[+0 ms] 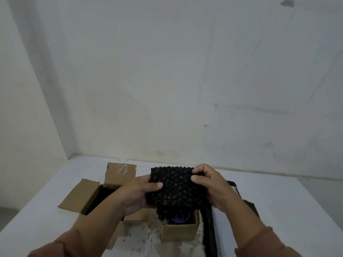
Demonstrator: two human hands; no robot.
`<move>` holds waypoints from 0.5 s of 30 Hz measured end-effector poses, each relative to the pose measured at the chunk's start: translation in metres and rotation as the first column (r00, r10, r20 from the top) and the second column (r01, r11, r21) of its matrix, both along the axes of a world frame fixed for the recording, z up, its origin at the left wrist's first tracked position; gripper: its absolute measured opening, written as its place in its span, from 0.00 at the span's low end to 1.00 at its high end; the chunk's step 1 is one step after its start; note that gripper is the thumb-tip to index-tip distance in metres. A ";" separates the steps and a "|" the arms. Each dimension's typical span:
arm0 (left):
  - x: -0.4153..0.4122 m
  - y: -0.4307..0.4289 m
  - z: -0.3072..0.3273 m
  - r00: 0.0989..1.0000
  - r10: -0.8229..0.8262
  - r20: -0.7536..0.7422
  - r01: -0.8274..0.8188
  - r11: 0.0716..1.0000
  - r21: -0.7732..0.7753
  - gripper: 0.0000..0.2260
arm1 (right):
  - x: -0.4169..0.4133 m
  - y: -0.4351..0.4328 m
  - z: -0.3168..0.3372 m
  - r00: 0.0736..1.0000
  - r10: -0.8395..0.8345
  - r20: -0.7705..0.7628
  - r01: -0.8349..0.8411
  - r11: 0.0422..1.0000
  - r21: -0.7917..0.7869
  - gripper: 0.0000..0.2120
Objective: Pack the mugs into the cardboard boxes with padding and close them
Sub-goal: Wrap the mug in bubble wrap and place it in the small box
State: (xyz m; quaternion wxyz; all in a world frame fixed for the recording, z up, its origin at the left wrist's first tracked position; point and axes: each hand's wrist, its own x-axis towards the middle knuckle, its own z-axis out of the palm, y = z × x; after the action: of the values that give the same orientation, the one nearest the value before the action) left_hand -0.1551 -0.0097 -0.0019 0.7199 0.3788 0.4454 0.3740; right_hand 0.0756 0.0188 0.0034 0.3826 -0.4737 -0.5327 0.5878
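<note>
Both hands hold a sheet of black bubble-wrap padding above the table. My left hand grips its left edge, thumb on top. My right hand pinches its upper right corner. Directly below the padding stands a small open cardboard box with a dark blue mug inside, partly hidden by the sheet's hanging lower edge. A second cardboard box stands to the left with its flaps spread open; its inside is dark and I cannot tell what it holds.
More black padding trails down the table to the right of the small box. A brown flap shows behind my right wrist. The white table meets a pale wall at the back and left.
</note>
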 end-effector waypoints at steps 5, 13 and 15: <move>0.005 0.004 -0.006 0.995 0.099 0.000 -0.099 0.995 0.019 0.16 | 0.004 0.004 -0.014 0.997 0.061 -0.049 -0.071 0.971 -0.229 0.43; 0.005 0.017 -0.005 0.983 0.153 0.102 -0.158 0.986 0.044 0.18 | 0.006 0.013 0.000 0.999 -0.033 -0.021 0.032 0.996 -0.086 0.19; 0.004 0.025 -0.008 0.988 0.081 0.135 -0.088 0.995 0.049 0.17 | 0.009 0.019 -0.002 0.999 -0.019 -0.036 0.015 0.996 -0.090 0.20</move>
State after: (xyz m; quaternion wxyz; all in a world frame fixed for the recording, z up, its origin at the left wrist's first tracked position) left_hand -0.1513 0.0151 -0.0094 0.7207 0.3536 0.4017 0.4407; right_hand 0.0850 0.0379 0.0015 0.3758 -0.4840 -0.4945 0.6164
